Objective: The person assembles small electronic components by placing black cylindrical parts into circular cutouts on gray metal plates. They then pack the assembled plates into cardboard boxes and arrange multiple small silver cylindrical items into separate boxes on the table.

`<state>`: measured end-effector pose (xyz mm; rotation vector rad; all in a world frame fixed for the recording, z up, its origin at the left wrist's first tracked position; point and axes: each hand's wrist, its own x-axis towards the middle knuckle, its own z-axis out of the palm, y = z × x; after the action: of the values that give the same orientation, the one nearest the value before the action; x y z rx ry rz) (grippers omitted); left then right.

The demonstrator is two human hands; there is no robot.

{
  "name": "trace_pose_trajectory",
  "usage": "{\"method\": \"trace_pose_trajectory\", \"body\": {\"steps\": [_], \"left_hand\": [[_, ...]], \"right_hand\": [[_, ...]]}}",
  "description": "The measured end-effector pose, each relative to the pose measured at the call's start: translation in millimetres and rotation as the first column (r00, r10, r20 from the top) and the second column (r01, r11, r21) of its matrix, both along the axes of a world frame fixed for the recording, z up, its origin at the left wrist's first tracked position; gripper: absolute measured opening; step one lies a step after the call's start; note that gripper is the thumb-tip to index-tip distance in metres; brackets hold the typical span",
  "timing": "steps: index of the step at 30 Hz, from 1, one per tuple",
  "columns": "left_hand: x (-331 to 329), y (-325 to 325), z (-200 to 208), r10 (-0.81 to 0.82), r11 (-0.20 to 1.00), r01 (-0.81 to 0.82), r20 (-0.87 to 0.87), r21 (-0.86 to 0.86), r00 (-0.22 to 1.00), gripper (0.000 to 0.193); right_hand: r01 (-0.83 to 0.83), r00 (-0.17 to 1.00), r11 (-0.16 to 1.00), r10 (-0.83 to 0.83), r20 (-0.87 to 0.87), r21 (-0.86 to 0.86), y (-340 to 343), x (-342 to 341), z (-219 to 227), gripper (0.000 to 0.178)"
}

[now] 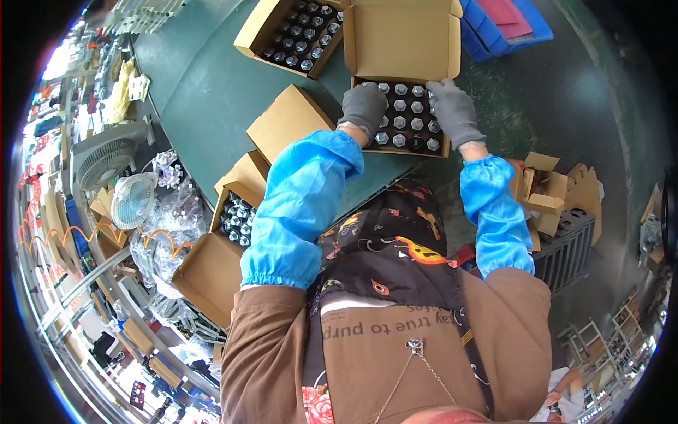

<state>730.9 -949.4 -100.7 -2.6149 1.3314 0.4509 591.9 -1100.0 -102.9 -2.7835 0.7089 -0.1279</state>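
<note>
An open cardboard box [406,150] rests on the green table, its lid [403,39] tipped back. Rows of chrome hexagonal-headed pieces [400,121] stand upright in dark surroundings inside it. One place in the front row looks black instead of chrome. My left hand [364,110], in a grey glove, is closed over the box's left side; its fingertips are hidden against the pieces. On the right, my gloved right hand [455,112] curls its fingers over the box's far right corner, by the lid hinge.
Another box of similar pieces [300,39] stands at the far left. Nearer are a closed carton [289,120] and an open box of loose chrome pieces [239,219]. A blue bin [505,28] lies far right, cartons [544,187] at right. Fans [133,200] stand left.
</note>
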Motion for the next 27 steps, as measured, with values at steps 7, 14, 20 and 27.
{"method": "trace_pose_trajectory", "body": {"steps": [7,14,20,27], "left_hand": [[5,24,4,0.093,0.988,-0.109,-0.143,-0.111,0.985,0.017],[7,27,-6,0.048,0.998,-0.054,-0.113,-0.043,0.992,0.02],[-18,120,45,0.304,0.73,-0.391,-0.246,-0.561,0.92,0.034],[-41,241,-5,0.844,0.144,-0.821,-0.365,-0.553,0.394,0.046]], "right_hand": [[-0.142,0.975,0.935,0.074,-0.211,-0.325,-7,12,-8,0.01],[-0.231,0.952,0.947,0.172,-0.252,-0.225,-15,23,-17,0.013],[-0.173,0.979,0.975,0.154,-0.135,-0.141,40,17,39,0.026],[-0.425,0.896,0.817,0.441,0.053,0.391,146,91,33,0.056]]}}
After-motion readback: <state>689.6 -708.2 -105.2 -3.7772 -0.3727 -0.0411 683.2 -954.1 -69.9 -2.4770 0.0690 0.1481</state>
